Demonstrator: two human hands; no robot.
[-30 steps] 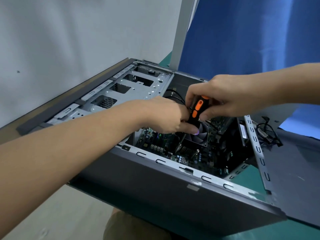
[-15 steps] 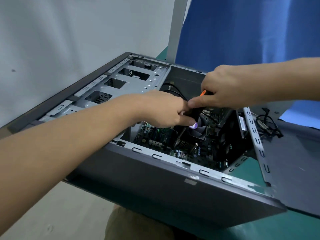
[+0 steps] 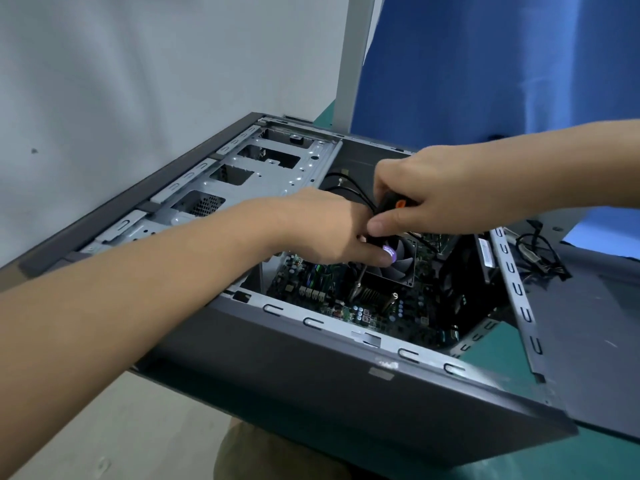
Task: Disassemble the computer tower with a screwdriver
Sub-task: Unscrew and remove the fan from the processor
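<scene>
Computer tower (image 3: 311, 393) lies sideways, gray, open, motherboard (image 3: 313, 289) exposed.

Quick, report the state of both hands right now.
Left hand: pinches the screwdriver low down, just above its shaft.
Right hand: grips the screwdriver's black-and-orange handle from above.

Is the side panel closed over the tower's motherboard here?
No: the computer tower lies open, with its fan and motherboard exposed beneath the right hand that grips the screwdriver.
</scene>
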